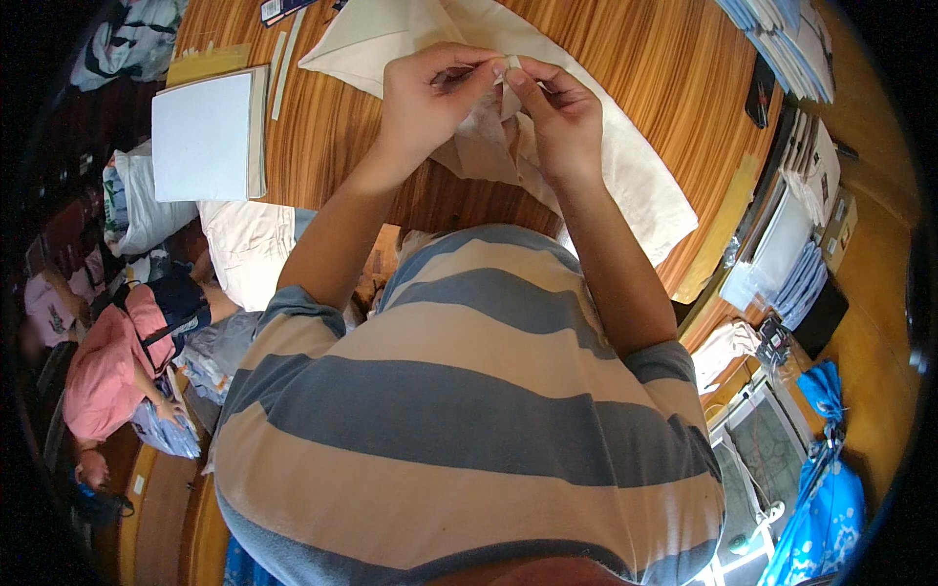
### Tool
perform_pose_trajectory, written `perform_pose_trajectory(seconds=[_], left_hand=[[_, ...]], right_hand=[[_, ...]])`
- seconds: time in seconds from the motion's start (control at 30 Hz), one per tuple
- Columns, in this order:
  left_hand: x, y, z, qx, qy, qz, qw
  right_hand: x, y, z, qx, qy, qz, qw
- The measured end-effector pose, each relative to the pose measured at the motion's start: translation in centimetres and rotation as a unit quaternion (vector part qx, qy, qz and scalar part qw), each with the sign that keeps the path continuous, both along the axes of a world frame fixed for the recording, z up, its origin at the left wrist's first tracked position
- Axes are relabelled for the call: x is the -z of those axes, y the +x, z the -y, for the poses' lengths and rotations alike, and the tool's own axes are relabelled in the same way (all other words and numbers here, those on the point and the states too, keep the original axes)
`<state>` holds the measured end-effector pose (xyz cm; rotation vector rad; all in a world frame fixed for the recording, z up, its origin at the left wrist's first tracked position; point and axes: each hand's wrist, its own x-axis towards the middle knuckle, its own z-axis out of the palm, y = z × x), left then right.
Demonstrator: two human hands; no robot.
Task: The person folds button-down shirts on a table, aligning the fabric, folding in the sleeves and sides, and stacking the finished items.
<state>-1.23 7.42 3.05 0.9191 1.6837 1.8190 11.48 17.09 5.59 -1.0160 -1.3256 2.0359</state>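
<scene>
1) Left hand (425,98) and right hand (572,122) meet over the wood-grain table (674,68), thumb and forefinger of each pinching 1 small bit of cream cloth (640,181)
2) The cloth rises to that pinch and spreads over the table, 1 corner pointing left, another lying to the right of the right forearm
3) The step seems to be fine fingertip work on the fabric; keep the 2 pinches close, so the part between them sits flat
4) Press lightly, since such cloth would probably crease
5) Let the table bear the loose spread, so nothing drags
6) Keep folds off the narrow pale strips (290,63); detail between the fingertips is too small to tell
</scene>
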Motion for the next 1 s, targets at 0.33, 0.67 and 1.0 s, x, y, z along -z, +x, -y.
perform_pose_trajectory(seconds=[0.33, 0.67, 1.0], left_hand=[[-0.1, 0.3, 0.3, 0.003, -0.055, 0.051, 0.997], [0.2, -0.9, -0.7, 0.002, -0.044, 0.073, 0.996], [-1.0, -0.6, -0.9, -0.011, -0.055, 0.17, 0.984]], right_hand=[[0.4, 0.1, 0.1, -0.009, 0.052, 0.036, 0.998], [0.5, -0.4, -0.6, -0.014, 0.136, 0.042, 0.99], [1.1, 0.2, -2.2, -0.064, 0.25, 0.048, 0.965]])
